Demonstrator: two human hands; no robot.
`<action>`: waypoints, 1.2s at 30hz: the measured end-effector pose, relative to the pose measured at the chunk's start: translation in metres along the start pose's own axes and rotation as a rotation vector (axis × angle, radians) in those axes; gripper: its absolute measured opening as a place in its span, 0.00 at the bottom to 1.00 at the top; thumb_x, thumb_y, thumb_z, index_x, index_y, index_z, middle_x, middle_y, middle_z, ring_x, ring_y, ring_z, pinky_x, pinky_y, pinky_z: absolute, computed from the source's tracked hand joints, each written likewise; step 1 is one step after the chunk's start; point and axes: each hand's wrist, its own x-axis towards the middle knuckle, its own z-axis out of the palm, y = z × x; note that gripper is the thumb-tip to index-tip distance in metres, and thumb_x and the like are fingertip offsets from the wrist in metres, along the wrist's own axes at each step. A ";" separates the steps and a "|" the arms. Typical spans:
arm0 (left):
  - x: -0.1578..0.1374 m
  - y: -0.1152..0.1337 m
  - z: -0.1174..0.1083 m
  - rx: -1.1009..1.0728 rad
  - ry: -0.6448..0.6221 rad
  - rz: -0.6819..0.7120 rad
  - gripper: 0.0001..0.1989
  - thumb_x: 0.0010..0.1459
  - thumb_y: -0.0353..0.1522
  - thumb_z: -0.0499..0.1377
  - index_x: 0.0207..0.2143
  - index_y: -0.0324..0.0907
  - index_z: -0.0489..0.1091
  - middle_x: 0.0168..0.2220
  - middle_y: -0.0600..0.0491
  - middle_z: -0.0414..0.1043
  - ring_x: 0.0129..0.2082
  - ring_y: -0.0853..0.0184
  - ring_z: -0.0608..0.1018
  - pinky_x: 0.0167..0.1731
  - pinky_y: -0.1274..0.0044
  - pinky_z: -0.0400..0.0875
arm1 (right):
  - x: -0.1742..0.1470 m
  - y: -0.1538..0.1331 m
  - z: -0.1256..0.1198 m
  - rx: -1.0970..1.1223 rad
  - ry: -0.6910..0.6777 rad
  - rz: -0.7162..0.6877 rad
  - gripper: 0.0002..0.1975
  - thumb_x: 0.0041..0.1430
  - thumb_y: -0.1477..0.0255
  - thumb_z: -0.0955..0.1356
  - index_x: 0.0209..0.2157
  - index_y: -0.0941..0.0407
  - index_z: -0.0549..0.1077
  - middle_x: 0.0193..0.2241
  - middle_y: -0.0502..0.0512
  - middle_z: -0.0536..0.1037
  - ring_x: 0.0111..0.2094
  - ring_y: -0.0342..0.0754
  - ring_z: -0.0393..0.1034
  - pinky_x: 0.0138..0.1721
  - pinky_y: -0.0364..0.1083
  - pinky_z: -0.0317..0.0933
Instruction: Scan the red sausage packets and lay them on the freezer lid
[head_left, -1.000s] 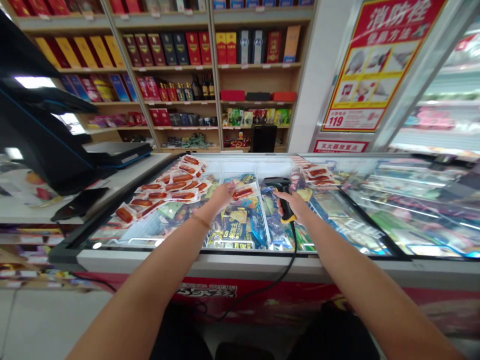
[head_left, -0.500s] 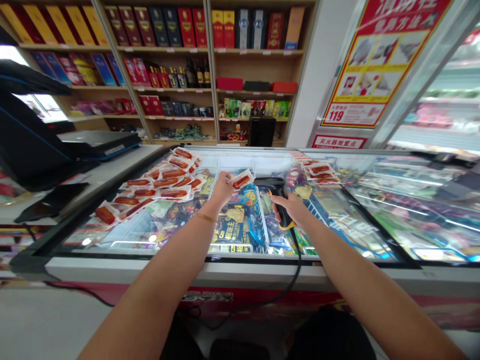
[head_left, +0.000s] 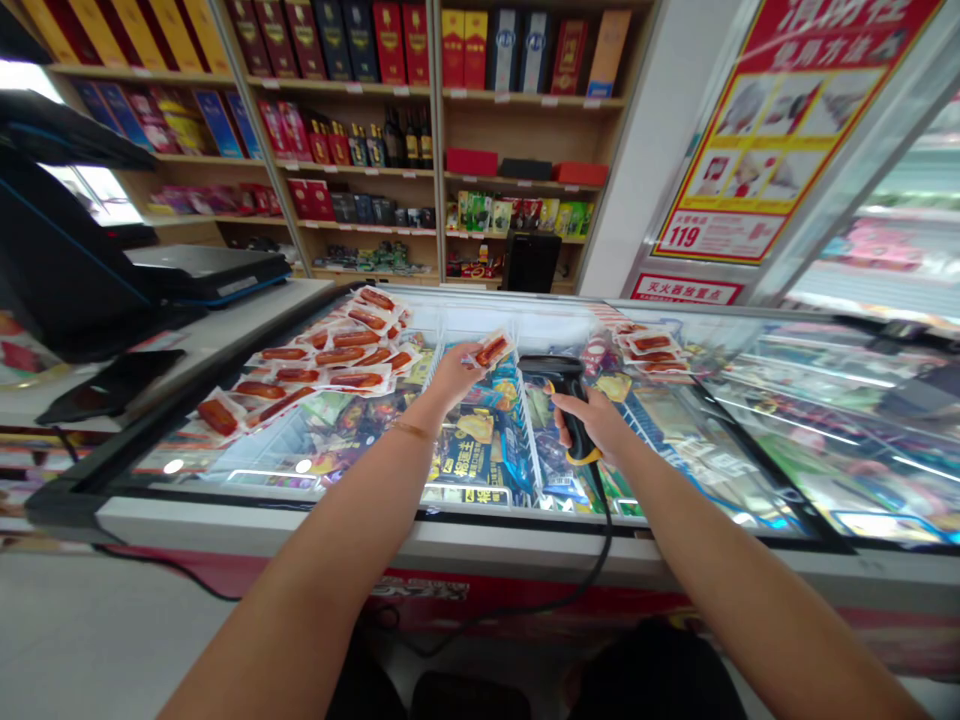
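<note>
Over the middle of the glass-topped freezer (head_left: 315, 508), my left hand (head_left: 457, 372) is closed on a vacuum-packed sausage (head_left: 493, 350). My right hand (head_left: 596, 420) grips the handle of a black and yellow barcode scanner (head_left: 576, 410), whose head points left toward the held packet. A small gap separates the scanner from the packet. Several like packs of sausages (head_left: 356, 340) lie overlapping on the glass at the left. A smaller group of sausage packs (head_left: 651, 345) rests on the glass to the right of the scanner.
Bagged frozen goods (head_left: 469, 450) in wire baskets show through the glass. A black cable (head_left: 600, 545) hangs from the scanner over the freezer's front edge. At left, a scale (head_left: 210, 270) stands on a counter beside a dark screen. Shelves (head_left: 341, 88) of boxes and bottles line the back.
My left hand has raised the sausage packet slightly and tilted it more steeply. The scanner stays in my right hand near it. The whole view has shifted a little.
</note>
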 end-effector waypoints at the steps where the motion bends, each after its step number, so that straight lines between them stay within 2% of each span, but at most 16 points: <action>1: 0.000 0.001 -0.001 -0.045 -0.016 -0.013 0.25 0.46 0.24 0.61 0.50 0.37 0.71 0.46 0.45 0.76 0.39 0.64 0.80 0.40 0.72 0.77 | 0.000 0.001 0.000 0.000 -0.004 0.000 0.19 0.46 0.62 0.73 0.37 0.55 0.65 0.16 0.44 0.70 0.12 0.41 0.63 0.14 0.41 0.57; 5: 0.000 0.002 -0.004 -0.077 -0.046 -0.026 0.29 0.42 0.21 0.61 0.51 0.39 0.70 0.50 0.46 0.74 0.43 0.62 0.79 0.44 0.71 0.76 | 0.000 0.003 -0.001 -0.013 -0.025 -0.013 0.19 0.48 0.61 0.72 0.38 0.54 0.65 0.17 0.44 0.70 0.13 0.42 0.64 0.14 0.41 0.57; 14: 0.000 0.008 -0.010 0.159 0.024 0.094 0.29 0.44 0.17 0.55 0.51 0.39 0.70 0.52 0.47 0.72 0.51 0.63 0.75 0.53 0.71 0.70 | -0.009 -0.001 0.003 -0.086 -0.080 -0.048 0.15 0.50 0.62 0.71 0.32 0.54 0.64 0.18 0.45 0.71 0.14 0.42 0.64 0.15 0.41 0.59; 19: -0.003 0.017 -0.013 0.299 0.043 0.156 0.28 0.47 0.16 0.54 0.51 0.39 0.70 0.51 0.47 0.73 0.53 0.62 0.73 0.57 0.71 0.65 | -0.010 0.001 0.003 -0.133 -0.142 -0.074 0.16 0.51 0.60 0.71 0.29 0.54 0.63 0.17 0.45 0.70 0.14 0.41 0.64 0.16 0.41 0.59; 24: -0.006 0.019 -0.014 0.349 0.052 0.183 0.28 0.48 0.16 0.53 0.51 0.39 0.69 0.51 0.47 0.72 0.54 0.62 0.72 0.58 0.71 0.63 | -0.009 0.003 0.003 -0.151 -0.174 -0.096 0.16 0.52 0.60 0.71 0.30 0.54 0.63 0.18 0.45 0.70 0.15 0.42 0.65 0.16 0.42 0.61; 36: -0.002 0.007 -0.011 0.283 0.058 0.231 0.28 0.47 0.15 0.53 0.51 0.39 0.70 0.50 0.46 0.73 0.52 0.62 0.74 0.55 0.70 0.68 | -0.010 0.002 0.003 -0.194 -0.172 -0.102 0.15 0.52 0.61 0.71 0.33 0.55 0.64 0.18 0.45 0.70 0.15 0.42 0.65 0.17 0.42 0.62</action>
